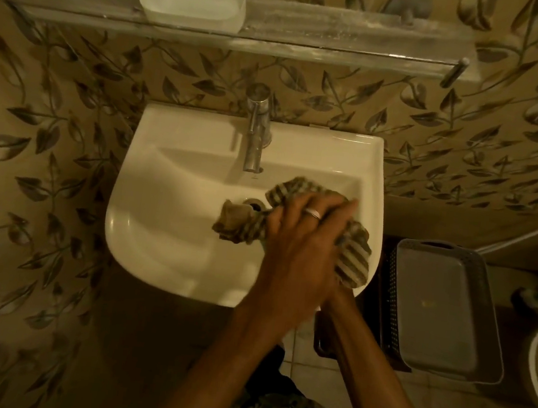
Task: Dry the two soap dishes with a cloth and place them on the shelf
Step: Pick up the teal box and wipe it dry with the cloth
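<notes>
A white soap dish (193, 0) is seen on the glass shelf (313, 37) high on the wall; it sits on the left part of the shelf; its long side runs left to right along the shelf, and its open top faces up. A second soap dish cannot be seen; it cannot be told if one is hidden inside the cloth.

A striped cloth (353, 247) is bunched up over the right side of the white sink (165, 219); its long way runs from the drain (254, 205) down toward the sink's right rim; one end is crumpled just beside the drain, and the other end hangs at the rim.

The left hand (303, 241) is laid flat on top of the cloth, palm down; its fingers (330, 211) are stretched out and pointed up and to the right; a ring (314, 213) is worn on one finger; the cloth is pressed under it. The left arm is stretched in from the bottom of the view, up and to the right.

The right hand (338, 289) is mostly hidden under the left hand and the cloth; only its wrist is seen, so its grip cannot be told. The right arm crosses under the left one.

A metal tap (257, 135) stands at the back of the sink; a grey tray (440, 310) is seen to the right, apart from the sink.
</notes>
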